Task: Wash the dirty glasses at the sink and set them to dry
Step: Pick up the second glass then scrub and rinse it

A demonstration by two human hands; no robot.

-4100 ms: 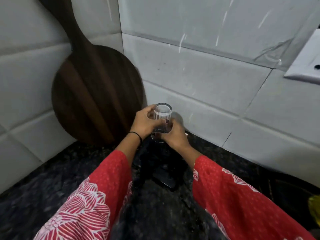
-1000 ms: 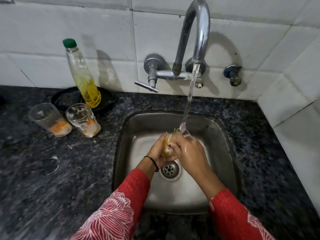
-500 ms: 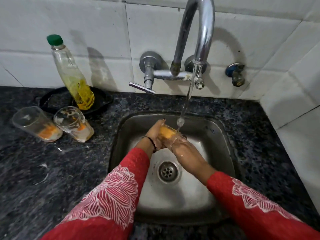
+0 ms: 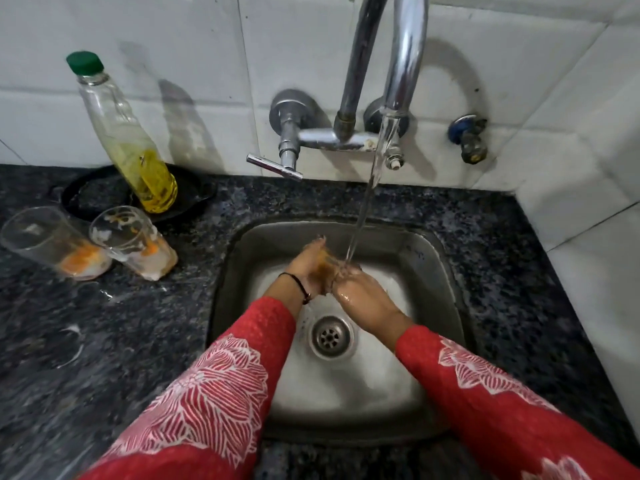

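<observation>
Over the steel sink I hold a dirty glass with orange residue under the running water from the tap. My left hand grips the glass from the left. My right hand is wet and closes on it from the right, with the stream landing between them. Most of the glass is hidden by my fingers. Two more dirty glasses with orange and white dregs stand on the dark counter to the left of the sink.
A clear bottle of yellow liquid with a green cap stands on a black dish behind the two glasses. The sink drain lies below my hands. White tiled walls close the back and right side. A tap lever juts out left.
Four seconds ago I held a clean glass by a wooden board; since then I hold a dirty glass under the tap. Over the last second my hands rose and shifted toward the stream.
</observation>
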